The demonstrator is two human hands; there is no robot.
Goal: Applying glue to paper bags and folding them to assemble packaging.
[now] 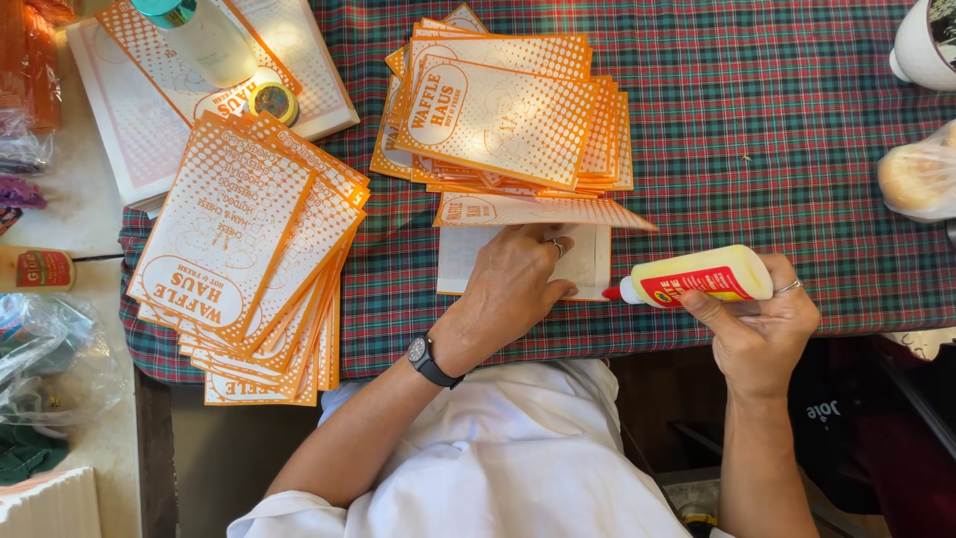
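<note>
Left hand: the left hand (513,284) lies palm down, fingers spread pretty flat, pressing on a folded card (526,237) at the near edge of the table. Not gripping anything, just holding the bottom flap down. There's a ring on one finger and a black watch (426,357) on the wrist.

Right hand: the right hand (762,319) is curled around a glue bottle (702,276), thumb on top, bottle lying sideways with its red tip aimed left at the card's right edge. Tip is just beside the card; can't tell if it's actually touching.

Card: orange dotted flap is lifted up, the plain pale inside is under the left palm.

Glue bottle: yellowish body, red label, looks fairly full going by the colour, though honestly hard to be sure.

Stacks: one messy pile of orange cards (503,105) sits just behind the open card, another fanned pile (249,259) is off to the left, hanging over the table edge.

Tablecloth: red and green plaid cloth (777,149) under all of it.

Other containers: a clear bottle with a teal cap (204,35) lies top left on some paper sheets, a small round tin (274,102) next to it. A white mug (921,45) is at the top right corner, contents not visible.
</note>
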